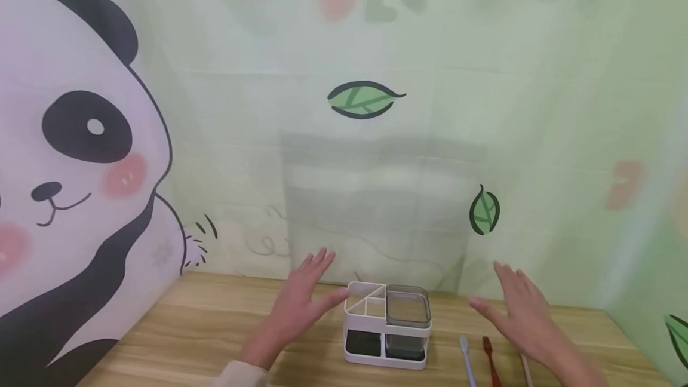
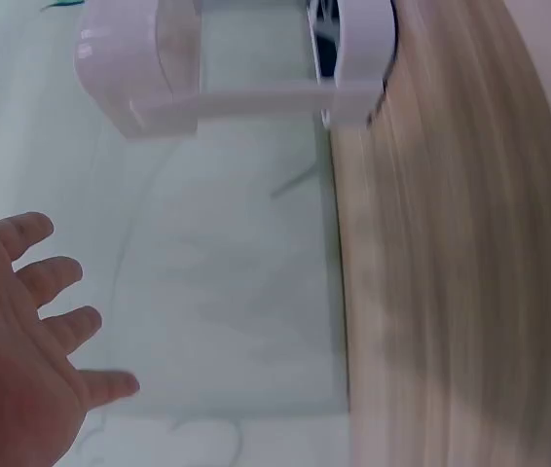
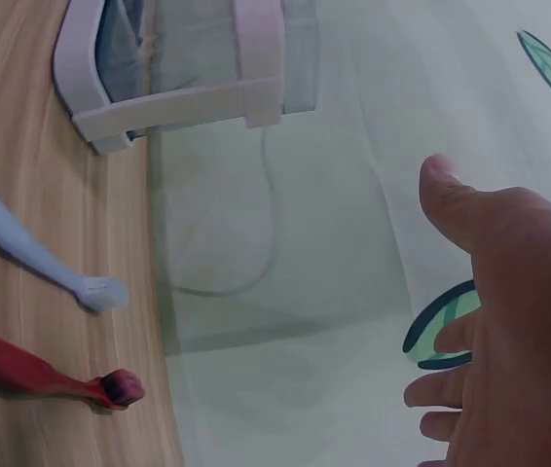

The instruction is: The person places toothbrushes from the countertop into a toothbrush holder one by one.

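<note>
A white two-tier toothbrush holder (image 1: pixel 352 318) stands on the wooden table, split on top by slanted and straight dividers. In its right half sits a see-through grey cup (image 1: pixel 408 308). My left hand (image 1: pixel 301 302) (image 2: pixel 18 365) hovers at the holder's left, fingers spread and holding nothing; its thumb tip overlaps the holder's edge in the head view. Off to the right, my right hand (image 1: pixel 518 318) (image 3: pixel 529 311) is raised with extended fingers, also holding nothing. Below it lie a blue toothbrush (image 1: pixel 466 360) (image 3: pixel 27 243) and a red toothbrush (image 1: pixel 490 360) (image 3: pixel 22 365).
A thin pale handle (image 1: pixel 526 370) lies right of the red toothbrush, partly hidden by my right hand. Behind the wooden table (image 1: pixel 188 327) hangs a pale green cloth backdrop (image 1: pixel 242 106) with printed leaves and a large panda (image 1: pixel 80 196) at left.
</note>
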Available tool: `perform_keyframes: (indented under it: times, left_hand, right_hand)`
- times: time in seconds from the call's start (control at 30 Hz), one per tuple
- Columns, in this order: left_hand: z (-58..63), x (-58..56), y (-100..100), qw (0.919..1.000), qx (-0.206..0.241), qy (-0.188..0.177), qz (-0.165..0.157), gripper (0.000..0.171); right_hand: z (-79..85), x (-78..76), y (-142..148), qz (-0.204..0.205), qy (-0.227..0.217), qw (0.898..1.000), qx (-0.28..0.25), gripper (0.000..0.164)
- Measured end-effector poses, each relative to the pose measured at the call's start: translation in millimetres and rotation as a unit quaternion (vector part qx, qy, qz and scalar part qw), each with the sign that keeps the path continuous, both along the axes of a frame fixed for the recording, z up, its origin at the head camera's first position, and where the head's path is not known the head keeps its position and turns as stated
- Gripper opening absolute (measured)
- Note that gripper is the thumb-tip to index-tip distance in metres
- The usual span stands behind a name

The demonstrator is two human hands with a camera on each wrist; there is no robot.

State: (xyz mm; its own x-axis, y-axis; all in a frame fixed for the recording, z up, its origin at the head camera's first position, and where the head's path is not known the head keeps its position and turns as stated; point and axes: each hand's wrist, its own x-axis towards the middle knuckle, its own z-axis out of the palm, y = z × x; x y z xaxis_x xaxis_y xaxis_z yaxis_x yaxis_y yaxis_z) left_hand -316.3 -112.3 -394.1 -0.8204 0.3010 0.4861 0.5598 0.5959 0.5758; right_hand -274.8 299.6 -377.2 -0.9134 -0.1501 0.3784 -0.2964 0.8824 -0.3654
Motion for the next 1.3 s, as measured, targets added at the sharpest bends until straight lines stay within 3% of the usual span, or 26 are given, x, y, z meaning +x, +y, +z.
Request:
perform_keyframes:
  times: [0.2, 0.47, 0.6, 0.83, 1.03, 1.3]
  left_hand:
    - [-1.5, 1.3, 19.9, 0.994, 0.083, -0.055, -0.045, 0.072]
    - [-2.0, 5.7, 31.2, 0.9853, 0.128, -0.089, -0.07, 0.074]
    - [-2.0, 7.3, 33.8, 0.9821, 0.138, -0.103, -0.077, 0.078]
    - [-1.2, 7.5, 34.7, 0.9672, 0.187, -0.135, -0.106, 0.077]
    - [-6.4, 3.5, 34.5, 0.9627, 0.194, -0.146, -0.12, 0.077]
    - [-12.2, 0.3, 34.4, 0.9613, 0.193, -0.15, -0.127, 0.074]
  right_hand:
    - [4.5, 3.5, 8.8, 0.018, -0.017, 0.998, -0.056, 0.09]
    - [11.0, 18.0, 19.4, 0.015, -0.077, 0.989, -0.126, 0.084]
    - [10.0, 20.3, 26.1, 0.001, -0.098, 0.986, -0.138, 0.078]
    - [2.7, 17.2, 42.1, -0.014, -0.113, 0.984, -0.136, 0.065]
    - [-4.3, 14.1, 55.8, -0.015, -0.153, 0.975, -0.161, 0.064]
    - [-13.0, 9.4, 64.3, -0.012, -0.172, 0.97, -0.173, 0.059]
